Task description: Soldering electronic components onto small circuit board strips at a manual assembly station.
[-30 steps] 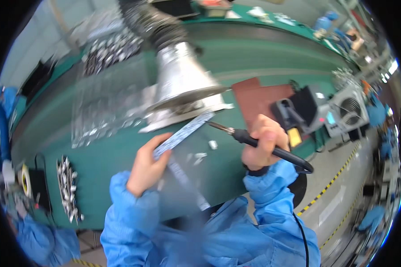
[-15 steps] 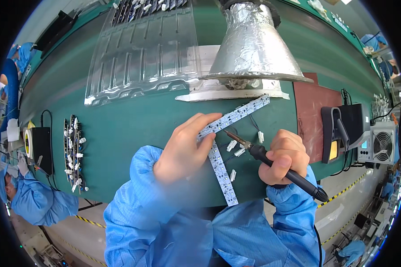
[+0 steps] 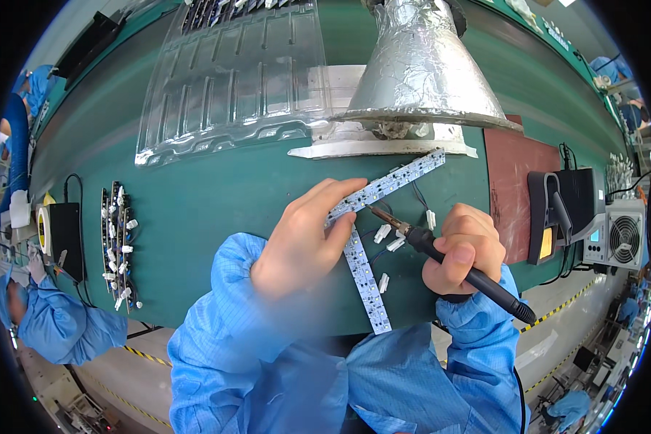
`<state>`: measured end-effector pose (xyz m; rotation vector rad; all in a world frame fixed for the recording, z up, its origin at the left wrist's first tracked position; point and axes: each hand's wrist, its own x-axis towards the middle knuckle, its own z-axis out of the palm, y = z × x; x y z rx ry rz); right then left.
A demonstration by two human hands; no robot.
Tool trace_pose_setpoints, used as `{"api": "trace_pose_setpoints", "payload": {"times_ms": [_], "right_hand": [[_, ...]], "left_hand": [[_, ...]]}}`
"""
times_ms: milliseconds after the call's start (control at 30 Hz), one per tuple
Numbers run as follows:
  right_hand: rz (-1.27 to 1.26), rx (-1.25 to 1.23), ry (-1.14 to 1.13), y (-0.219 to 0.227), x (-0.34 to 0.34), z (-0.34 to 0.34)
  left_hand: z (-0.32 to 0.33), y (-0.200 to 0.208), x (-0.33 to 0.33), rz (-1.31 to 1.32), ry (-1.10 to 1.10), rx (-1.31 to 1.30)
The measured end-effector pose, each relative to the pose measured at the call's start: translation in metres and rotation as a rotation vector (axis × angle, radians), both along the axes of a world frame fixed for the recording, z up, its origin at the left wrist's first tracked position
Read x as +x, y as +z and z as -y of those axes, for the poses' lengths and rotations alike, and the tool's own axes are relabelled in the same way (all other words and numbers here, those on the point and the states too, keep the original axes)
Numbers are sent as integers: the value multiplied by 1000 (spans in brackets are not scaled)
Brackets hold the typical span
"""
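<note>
My left hand (image 3: pixel 304 235) pinches the near end of a slanted white LED circuit strip (image 3: pixel 405 176) between thumb and fingers. A second LED strip (image 3: pixel 367 282) runs from beneath that spot toward the table's front edge. Wrapped in my right hand (image 3: pixel 464 253) is a black soldering iron (image 3: pixel 500 295); its tip points left, at or close to the slanted strip's lower edge beside my left thumb. I cannot tell whether it touches. Thin dark wires with white connectors (image 3: pixel 396 244) lie between the strips and my right hand.
A foil-covered cone hood (image 3: pixel 427 72) stands behind the strips. At the far left are a clear plastic tray (image 3: pixel 231 94) and a row of wired strips (image 3: pixel 116 246). To the right sit a soldering iron stand (image 3: pixel 544 217), a brown mat (image 3: pixel 510 181) and a fan unit (image 3: pixel 620 235).
Both hands keep their grips, and the iron's tip stays near the same spot on the strip. The whole view has shifted slightly.
</note>
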<state>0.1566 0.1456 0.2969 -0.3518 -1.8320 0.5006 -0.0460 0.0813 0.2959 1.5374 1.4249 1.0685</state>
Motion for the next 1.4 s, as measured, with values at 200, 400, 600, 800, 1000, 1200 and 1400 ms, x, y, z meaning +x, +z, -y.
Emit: {"api": "trace_pose_setpoints", "payload": {"times_ms": [200, 400, 600, 800, 1000, 1200, 1400], "right_hand": [[-11, 0, 11, -1, 0, -2], [14, 9, 5, -1, 0, -3], [-1, 14, 5, -1, -1, -2], [-8, 11, -2, -1, -2, 0], [24, -3, -14, 2, 3, 0], [33, -13, 5, 1, 3, -1], [25, -5, 22, 2, 2, -2]], "left_hand": [[-2, -4, 0, -9, -5, 27], [-1, -1, 1, -1, 2, 13], [-1, -1, 1, -8, 1, 16], [-1, -1, 0, 4, 0, -9], [-1, 0, 0, -13, -12, -12], [-1, 0, -1, 1, -9, -34], [-1, 3, 0, 15, -10, -65]]}}
